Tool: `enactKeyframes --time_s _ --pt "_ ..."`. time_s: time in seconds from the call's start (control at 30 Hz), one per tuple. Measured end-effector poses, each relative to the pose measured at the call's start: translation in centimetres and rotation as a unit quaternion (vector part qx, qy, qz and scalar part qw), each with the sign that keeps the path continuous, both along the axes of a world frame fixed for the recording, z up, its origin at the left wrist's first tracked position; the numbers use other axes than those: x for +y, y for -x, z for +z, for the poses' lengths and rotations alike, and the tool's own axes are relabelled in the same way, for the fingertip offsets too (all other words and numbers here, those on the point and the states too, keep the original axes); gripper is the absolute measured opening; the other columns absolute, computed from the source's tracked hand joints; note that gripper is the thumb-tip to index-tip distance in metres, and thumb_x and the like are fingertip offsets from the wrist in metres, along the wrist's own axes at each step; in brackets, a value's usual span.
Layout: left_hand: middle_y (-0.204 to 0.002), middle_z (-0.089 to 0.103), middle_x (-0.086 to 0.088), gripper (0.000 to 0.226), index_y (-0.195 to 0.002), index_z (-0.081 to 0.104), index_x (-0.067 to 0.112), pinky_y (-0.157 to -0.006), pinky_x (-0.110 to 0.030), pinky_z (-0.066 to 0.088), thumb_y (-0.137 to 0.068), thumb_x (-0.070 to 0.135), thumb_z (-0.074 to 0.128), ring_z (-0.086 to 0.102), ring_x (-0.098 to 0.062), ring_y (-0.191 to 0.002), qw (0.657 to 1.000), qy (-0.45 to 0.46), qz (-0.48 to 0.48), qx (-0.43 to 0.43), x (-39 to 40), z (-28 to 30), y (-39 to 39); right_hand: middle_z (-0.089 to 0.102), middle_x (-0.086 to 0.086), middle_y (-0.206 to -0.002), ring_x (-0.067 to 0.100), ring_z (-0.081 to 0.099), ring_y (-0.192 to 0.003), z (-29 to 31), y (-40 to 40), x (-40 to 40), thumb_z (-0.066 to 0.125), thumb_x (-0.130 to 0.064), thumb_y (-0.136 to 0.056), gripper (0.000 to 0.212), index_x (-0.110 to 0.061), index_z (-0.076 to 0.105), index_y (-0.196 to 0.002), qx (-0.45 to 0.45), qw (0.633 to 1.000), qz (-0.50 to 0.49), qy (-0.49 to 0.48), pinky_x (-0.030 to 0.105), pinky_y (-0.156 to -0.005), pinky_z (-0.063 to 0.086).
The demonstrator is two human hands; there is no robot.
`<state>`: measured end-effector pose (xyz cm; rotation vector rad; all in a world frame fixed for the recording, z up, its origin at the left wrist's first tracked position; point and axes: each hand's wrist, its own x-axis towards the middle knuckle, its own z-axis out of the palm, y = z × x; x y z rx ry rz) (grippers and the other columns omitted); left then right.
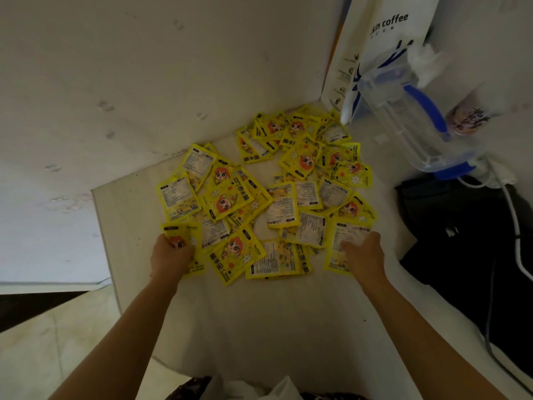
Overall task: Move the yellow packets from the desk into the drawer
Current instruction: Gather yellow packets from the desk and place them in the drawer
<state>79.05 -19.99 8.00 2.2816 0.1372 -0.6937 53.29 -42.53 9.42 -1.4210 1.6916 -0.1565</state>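
Observation:
Several yellow packets (pixel 268 194) with a red-haired cartoon figure lie scattered in a loose heap on the pale desk (pixel 259 319), reaching back to the wall corner. My left hand (pixel 171 255) is at the heap's near left edge, fingers curled around a yellow packet (pixel 180 235). My right hand (pixel 362 252) rests flat on a packet (pixel 346 241) at the heap's near right edge, fingers spread over it; a firm grip is not visible. No drawer is in view.
A clear plastic jug with a blue handle (pixel 415 122) and a white coffee bag (pixel 386 33) stand at the back right. A black bag (pixel 467 241) and a white cable (pixel 516 226) lie to the right. The desk's left edge (pixel 101 226) drops off to the floor.

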Motion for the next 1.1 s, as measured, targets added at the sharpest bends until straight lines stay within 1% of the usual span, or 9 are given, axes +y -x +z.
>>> enactKeyframes --time_s 0.1,0.23,0.33,0.4,0.5,0.67,0.83,0.93,1.1 --pt "-0.096 0.063 -0.008 0.032 -0.103 0.055 0.011 -0.067 -0.036 0.053 -0.073 0.004 0.066 0.062 -0.027 -0.087 0.998 0.05 -0.028 0.0 -1.9 1.5 -1.4 0.052 0.017 -0.126 0.008 0.047 -0.065 1.1 -2.3 -0.8 0.057 -0.01 -0.092 0.051 0.0 0.033 -0.136 -0.035 0.999 0.027 0.01 0.017 -0.047 0.037" --pt "-0.094 0.062 -0.003 0.038 -0.107 0.055 0.01 -0.058 -0.026 0.048 -0.073 -0.001 0.069 0.062 -0.023 -0.086 0.989 0.085 -0.115 0.023 -5.5 3.0 -3.0 0.051 0.007 -0.119 0.018 0.049 -0.088 1.8 -6.6 -2.0 0.059 -0.01 -0.091 0.054 -0.001 0.032 -0.137 -0.046 0.996 0.077 0.023 0.022 -0.057 0.044" --pt "-0.107 0.061 -0.006 0.048 -0.116 0.051 0.014 -0.071 -0.037 0.055 -0.075 0.002 0.071 0.06 -0.024 -0.095 0.98 0.074 -0.185 0.02 -7.9 2.9 -4.1 0.046 0.016 -0.139 0.028 0.054 -0.11 1.7 -9.7 -2.7 0.059 -0.015 -0.091 0.065 -0.002 0.024 -0.145 -0.036 0.992 0.12 0.011 0.03 -0.08 0.043" --pt "-0.111 0.062 -0.011 0.048 -0.121 0.049 0.011 -0.08 -0.046 0.055 -0.078 0.007 0.07 0.06 -0.028 -0.097 0.971 0.036 -0.237 -0.016 -9.3 2.6 -4.7 0.042 0.015 -0.143 0.031 0.05 -0.12 1.4 -11.3 -2.8 0.057 -0.017 -0.093 0.064 -0.003 0.023 -0.146 -0.022 0.988 0.152 -0.004 0.034 -0.087 0.044" --pt "-0.113 0.06 -0.019 0.044 -0.124 0.047 0.004 -0.073 -0.04 0.05 -0.086 0.014 0.065 0.057 -0.03 -0.091 0.937 -0.056 -0.338 -0.063 -11.2 2.1 -5.3 0.05 0.017 -0.129 0.032 0.055 -0.11 0.5 -13.1 -2.8 0.054 -0.016 -0.094 0.046 -0.001 0.035 -0.134 0.004 0.982 0.19 0.005 0.041 -0.086 0.049" --pt "-0.139 0.042 -0.016 0.054 -0.133 0.046 0.008 -0.1 -0.047 0.038 -0.087 0.029 0.064 0.035 -0.037 -0.128 0.86 -0.184 -0.455 -0.142 -11.9 0.4 -6.6 0.027 0.023 -0.148 0.041 0.036 -0.132 -0.9 -14.5 -2.0 0.054 -0.026 -0.095 0.059 -0.003 0.03 -0.143 0.078 0.971 0.226 0.002 0.046 -0.103 0.038" --pt "-0.134 0.05 -0.015 0.052 -0.129 0.048 0.01 -0.101 -0.05 0.038 -0.084 0.03 0.066 0.035 -0.035 -0.129 0.858 -0.193 -0.46 -0.124 -11.9 -0.4 -7.2 0.028 0.024 -0.143 0.038 0.047 -0.119 -1.4 -15.2 -1.6 0.057 -0.026 -0.094 0.054 -0.001 0.037 -0.138 0.082 0.969 0.235 0.001 0.037 -0.093 0.043" --pt "-0.129 0.051 -0.016 0.051 -0.127 0.05 0.009 -0.099 -0.049 0.038 -0.084 0.031 0.067 0.038 -0.035 -0.126 0.858 -0.193 -0.456 -0.133 -11.9 -0.3 -7.1 0.037 0.02 -0.14 0.032 0.049 -0.115 -1.6 -15.8 -1.5 0.058 -0.022 -0.093 0.049 -0.002 0.041 -0.135 0.052 0.973 0.226 -0.001 0.026 -0.08 0.037" --pt "-0.129 0.049 -0.016 0.053 -0.129 0.051 0.01 -0.099 -0.05 0.039 -0.084 0.031 0.068 0.041 -0.035 -0.125 0.863 -0.179 -0.449 -0.149 -11.6 0.0 -6.8 0.056 0.017 -0.125 0.032 0.055 -0.113 -1.8 -16.3 -1.3 0.061 -0.021 -0.091 0.042 0.0 0.048 -0.125 0.044 0.973 0.226 0.015 0.032 -0.082 0.044"
